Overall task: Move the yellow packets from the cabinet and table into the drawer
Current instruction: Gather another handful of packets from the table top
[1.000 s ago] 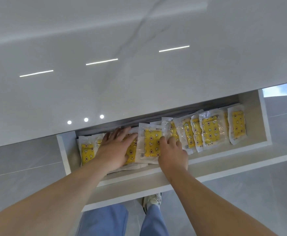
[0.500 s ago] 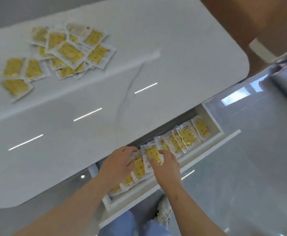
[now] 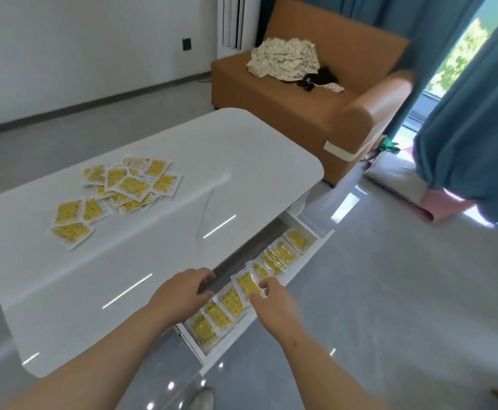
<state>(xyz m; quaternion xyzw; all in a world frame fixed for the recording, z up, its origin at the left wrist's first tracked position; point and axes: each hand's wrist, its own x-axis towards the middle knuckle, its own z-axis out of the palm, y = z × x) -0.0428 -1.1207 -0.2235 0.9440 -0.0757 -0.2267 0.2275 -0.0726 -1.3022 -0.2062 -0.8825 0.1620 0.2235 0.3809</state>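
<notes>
The white drawer (image 3: 315, 247) stands pulled out from under the glossy white table (image 3: 241, 161). A row of several yellow packets (image 3: 280, 254) lies inside it, overlapping. My right hand (image 3: 271, 300) touches one packet (image 3: 247, 284) near the row's middle with its fingertips. My left hand (image 3: 182, 291) hovers over the drawer's back edge, fingers loosely curled, holding nothing. A loose heap of several yellow packets (image 3: 114, 190) lies on the tabletop at the far left.
An orange sofa (image 3: 306, 93) with crumpled cloth (image 3: 286, 59) stands beyond the table. Blue curtains (image 3: 472, 113) hang at the right above a pink mat (image 3: 431, 202). Grey tiled floor (image 3: 389, 291) spreads to the right of the drawer.
The view has lifted from the drawer to the whole table and room. My left hand has come up off the packets; my right hand stays at the middle packet.
</notes>
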